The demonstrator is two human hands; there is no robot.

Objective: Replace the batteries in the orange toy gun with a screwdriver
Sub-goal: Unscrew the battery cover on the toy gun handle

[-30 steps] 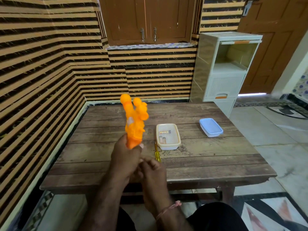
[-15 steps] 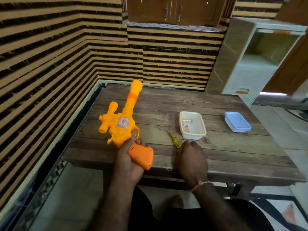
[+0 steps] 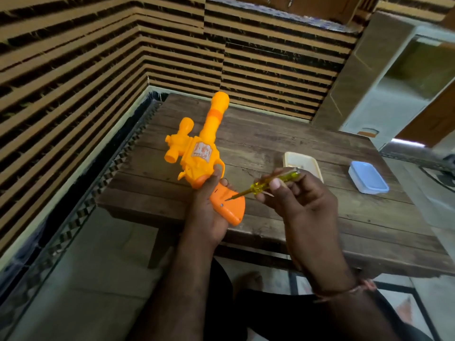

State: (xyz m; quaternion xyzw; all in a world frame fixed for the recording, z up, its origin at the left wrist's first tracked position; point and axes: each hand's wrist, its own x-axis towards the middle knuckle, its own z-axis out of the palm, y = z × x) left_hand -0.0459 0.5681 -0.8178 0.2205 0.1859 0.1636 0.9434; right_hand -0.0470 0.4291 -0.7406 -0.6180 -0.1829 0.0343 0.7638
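Your left hand is wrapped around the handle of the orange toy gun, thumb up against the body just behind the trigger guard. You hold the gun above the near-left part of the table, barrel pointing up and away toward the striped wall, scope piece on its left side. The darker orange handle panel faces up; a small screw shows on it.

Your right hand pinches the screwdriver by its clear yellow handle, thumb on top, fingers curled under. The shaft runs down and left, and the tip sits on or just over the handle panel, a bit up and right of the screw. Cannot tell if the tip actually touches the plastic. There is a thread band on your right wrist.

Behind the right hand, a cream open container sits on the table, partly hidden by your fingers; contents are not readable from here. Farther right, well apart from it, a blue lid lies flat near the table's right edge.

Beyond the far-right corner of the table stands a pale cabinet with an open shelf. Your legs in dark trousers show under the near table edge.
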